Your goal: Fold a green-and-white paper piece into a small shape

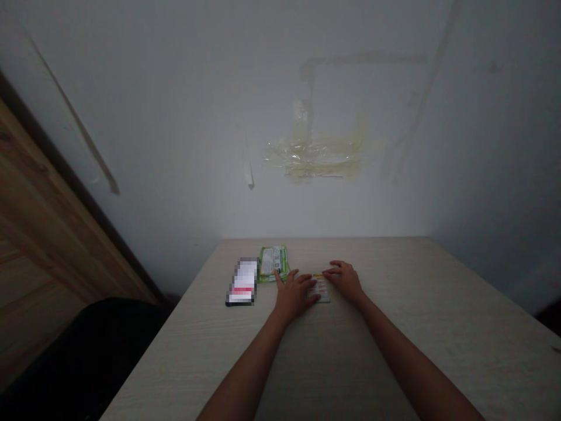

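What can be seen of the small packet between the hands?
The packet looks thin and rectangular, pale with a yellow strip at its far end, reddish print and a green near edge; material unclear. It lies flat on the table. The left hand overlaps its left side; the right hand is at its far edge.

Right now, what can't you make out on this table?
All in the head view:
Phone screen: pixelated, unreadable.
Green packet: print too small; lower corner behind the left hand.
Small printed piece: lettering too small; partly covered by that hand.
Right hand: too small to tell whether its fingertips hold the piece.
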Demonstrator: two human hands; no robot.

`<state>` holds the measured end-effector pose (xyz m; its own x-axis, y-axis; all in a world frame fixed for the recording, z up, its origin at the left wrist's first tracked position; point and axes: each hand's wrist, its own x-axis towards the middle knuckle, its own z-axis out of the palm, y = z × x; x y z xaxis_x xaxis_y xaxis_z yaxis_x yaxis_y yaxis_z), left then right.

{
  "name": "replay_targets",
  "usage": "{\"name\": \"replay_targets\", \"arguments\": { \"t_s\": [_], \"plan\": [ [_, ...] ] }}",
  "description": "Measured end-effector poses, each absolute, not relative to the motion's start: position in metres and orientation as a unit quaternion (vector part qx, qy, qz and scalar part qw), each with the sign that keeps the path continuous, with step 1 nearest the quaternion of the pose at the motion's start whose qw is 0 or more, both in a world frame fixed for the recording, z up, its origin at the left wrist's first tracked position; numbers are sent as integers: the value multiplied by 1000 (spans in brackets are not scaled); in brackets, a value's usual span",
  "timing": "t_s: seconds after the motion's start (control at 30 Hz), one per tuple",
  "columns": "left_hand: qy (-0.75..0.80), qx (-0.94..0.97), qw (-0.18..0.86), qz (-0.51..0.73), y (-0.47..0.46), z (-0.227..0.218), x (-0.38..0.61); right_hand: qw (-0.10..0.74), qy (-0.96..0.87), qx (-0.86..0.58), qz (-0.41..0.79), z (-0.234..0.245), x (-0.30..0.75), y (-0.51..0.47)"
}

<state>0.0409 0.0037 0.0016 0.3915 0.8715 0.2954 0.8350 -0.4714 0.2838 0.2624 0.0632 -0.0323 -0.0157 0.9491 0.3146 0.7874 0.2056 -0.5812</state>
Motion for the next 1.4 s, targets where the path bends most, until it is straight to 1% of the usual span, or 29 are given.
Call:
{"name": "replay_targets", "arguments": {
  "t_s": [0.17,0.5,0.9,1.2,1.4],
  "plan": [
    [511,830,55,216,5,0,41,333,-727,-578,165,-36,271,68],
    [517,833,38,194,5,1,40,334,-737,-569,147,-36,270,63],
    [516,832,33,202,5,-2,41,322,-768,-527,169,-46,279,63],
    [526,830,26,182,3,3,42,317,-768,-520,198,-33,276,45],
    [520,829,32,204,4,1,42,317,-768,-519,203,-28,276,34]
  ]
}}
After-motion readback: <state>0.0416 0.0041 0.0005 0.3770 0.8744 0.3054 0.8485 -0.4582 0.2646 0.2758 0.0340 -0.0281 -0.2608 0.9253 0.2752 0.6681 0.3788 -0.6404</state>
